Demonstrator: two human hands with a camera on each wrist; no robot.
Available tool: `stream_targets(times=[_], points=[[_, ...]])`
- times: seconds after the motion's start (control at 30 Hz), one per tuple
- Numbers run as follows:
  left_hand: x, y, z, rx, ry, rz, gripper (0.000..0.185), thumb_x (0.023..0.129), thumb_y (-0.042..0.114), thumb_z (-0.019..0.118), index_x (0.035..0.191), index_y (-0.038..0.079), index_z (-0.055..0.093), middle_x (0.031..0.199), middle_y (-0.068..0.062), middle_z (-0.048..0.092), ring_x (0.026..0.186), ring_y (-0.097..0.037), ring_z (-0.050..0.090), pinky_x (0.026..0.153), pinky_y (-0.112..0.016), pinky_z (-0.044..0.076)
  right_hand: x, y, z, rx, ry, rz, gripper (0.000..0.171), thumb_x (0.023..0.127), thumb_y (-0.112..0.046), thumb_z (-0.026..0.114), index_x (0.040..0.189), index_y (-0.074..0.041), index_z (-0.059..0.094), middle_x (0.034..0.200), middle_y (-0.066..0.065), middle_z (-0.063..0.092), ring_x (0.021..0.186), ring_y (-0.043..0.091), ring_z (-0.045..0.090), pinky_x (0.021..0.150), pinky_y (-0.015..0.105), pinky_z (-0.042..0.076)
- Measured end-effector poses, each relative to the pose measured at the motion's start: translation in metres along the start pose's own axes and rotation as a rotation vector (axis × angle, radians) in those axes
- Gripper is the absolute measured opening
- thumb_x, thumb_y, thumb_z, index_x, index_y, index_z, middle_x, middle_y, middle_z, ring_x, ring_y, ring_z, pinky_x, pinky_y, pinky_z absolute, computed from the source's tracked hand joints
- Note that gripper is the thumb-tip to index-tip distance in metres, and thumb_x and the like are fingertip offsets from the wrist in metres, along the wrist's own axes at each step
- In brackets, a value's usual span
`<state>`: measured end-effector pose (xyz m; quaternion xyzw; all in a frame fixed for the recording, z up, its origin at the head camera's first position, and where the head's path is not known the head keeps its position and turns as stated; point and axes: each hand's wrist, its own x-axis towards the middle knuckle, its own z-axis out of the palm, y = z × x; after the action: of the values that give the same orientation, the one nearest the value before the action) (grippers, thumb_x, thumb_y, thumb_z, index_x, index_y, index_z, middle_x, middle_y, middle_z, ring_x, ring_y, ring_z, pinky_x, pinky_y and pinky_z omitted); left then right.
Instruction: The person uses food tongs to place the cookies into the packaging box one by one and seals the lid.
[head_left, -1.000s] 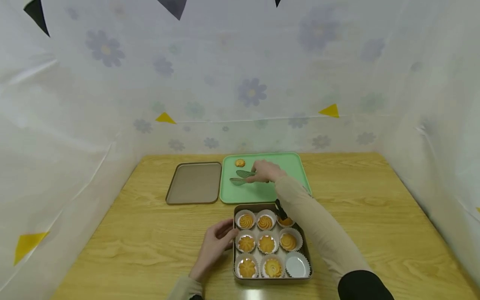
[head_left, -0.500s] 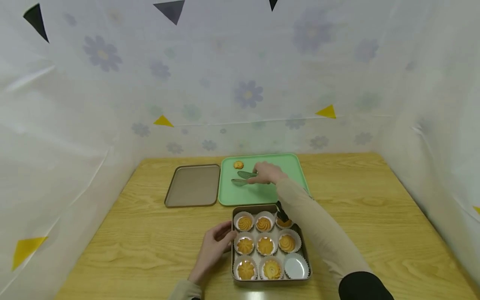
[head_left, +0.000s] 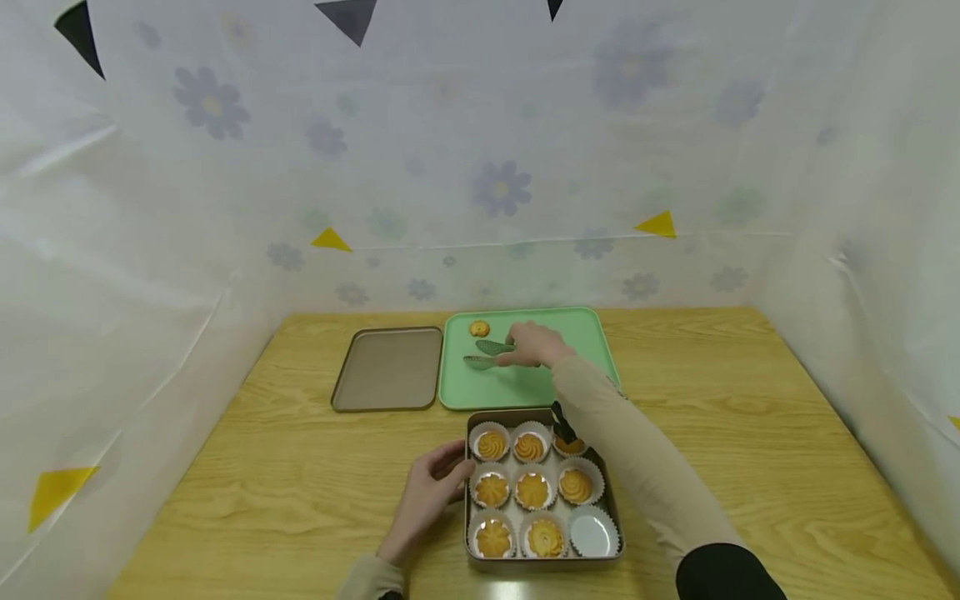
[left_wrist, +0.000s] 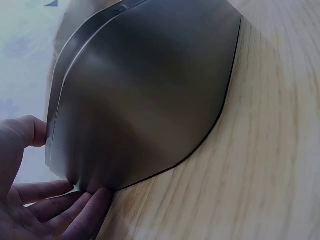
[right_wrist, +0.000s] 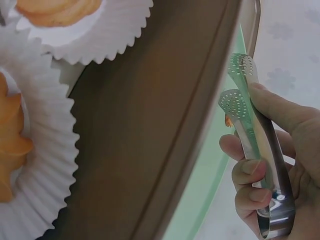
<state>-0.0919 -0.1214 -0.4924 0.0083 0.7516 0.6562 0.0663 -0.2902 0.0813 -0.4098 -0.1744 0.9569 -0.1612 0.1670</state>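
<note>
The right hand (head_left: 534, 345) reaches over the green tray (head_left: 585, 333) at the back edge of the table (head_left: 750, 467). Its fingers are wrapped around metal tongs (head_left: 487, 354), and the tong ends sit a little apart. One cookie (head_left: 479, 329) lies just beside them, near the tray's back left corner. The left hand (head_left: 429, 493) has straight fingers pressed on the left side of the cookie tin (head_left: 543, 564) near the table's front edge.

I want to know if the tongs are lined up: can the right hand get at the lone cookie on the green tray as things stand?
Probably yes. The right hand holds the tongs open above the green tray, tips just short of the cookie, with nothing between them.
</note>
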Motion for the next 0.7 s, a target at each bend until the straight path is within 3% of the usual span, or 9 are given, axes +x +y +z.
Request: stream_targets(times=[0.17, 0.27, 0.4, 0.53, 0.7], points=[[-0.001, 0.001, 0.0, -0.012, 0.003, -0.001, 0.054, 0.097, 0.019, 0.065, 0.14, -0.01, 0.051, 0.139, -0.033, 0.056, 0.125, -0.041, 0.062, 0.088, -0.036, 0.065, -0.003, -0.001, -0.002, 0.001, 0.03, 0.002, 0.058, 0.096, -0.044, 0.066, 0.137, -0.005, 0.059, 0.137, 0.016, 0.063, 0.094, 0.025, 0.068, 0.078, 0.042, 0.06], [-0.002, 0.002, 0.0, -0.013, 0.005, -0.002, 0.054, 0.097, 0.019, 0.065, 0.14, -0.01, 0.051, 0.14, -0.032, 0.056, 0.125, -0.041, 0.062, 0.088, -0.036, 0.065, -0.002, 0.001, -0.004, -0.005, 0.069, 0.024, 0.051, 0.097, -0.042, 0.064, 0.13, -0.003, 0.062, 0.129, 0.016, 0.066, 0.096, 0.026, 0.067, 0.08, 0.044, 0.06], [-0.003, 0.002, 0.0, -0.013, 0.009, -0.002, 0.054, 0.096, 0.02, 0.065, 0.139, -0.01, 0.051, 0.139, -0.032, 0.057, 0.124, -0.04, 0.063, 0.087, -0.036, 0.065, 0.005, 0.002, -0.005, 0.005, 0.115, 0.061, 0.036, 0.098, -0.04, 0.063, 0.108, -0.005, 0.063, 0.102, 0.011, 0.067, 0.075, 0.018, 0.055, 0.062, 0.032, 0.049], [-0.003, 0.002, 0.002, -0.019, 0.003, 0.003, 0.054, 0.096, 0.019, 0.066, 0.139, -0.01, 0.051, 0.138, -0.033, 0.057, 0.122, -0.04, 0.064, 0.086, -0.034, 0.065, 0.015, 0.001, -0.007, 0.016, 0.132, 0.082, 0.031, 0.098, -0.036, 0.065, 0.084, -0.011, 0.054, 0.075, 0.003, 0.053, 0.062, 0.013, 0.043, 0.052, 0.027, 0.037], [-0.003, 0.0, 0.004, -0.027, -0.015, 0.015, 0.054, 0.096, 0.018, 0.065, 0.138, -0.012, 0.051, 0.137, -0.035, 0.057, 0.122, -0.041, 0.064, 0.085, -0.034, 0.065, 0.023, -0.001, -0.004, 0.006, 0.144, 0.11, 0.029, 0.097, -0.037, 0.066, 0.086, -0.011, 0.057, 0.073, 0.001, 0.055, 0.06, 0.014, 0.047, 0.051, 0.029, 0.04]])
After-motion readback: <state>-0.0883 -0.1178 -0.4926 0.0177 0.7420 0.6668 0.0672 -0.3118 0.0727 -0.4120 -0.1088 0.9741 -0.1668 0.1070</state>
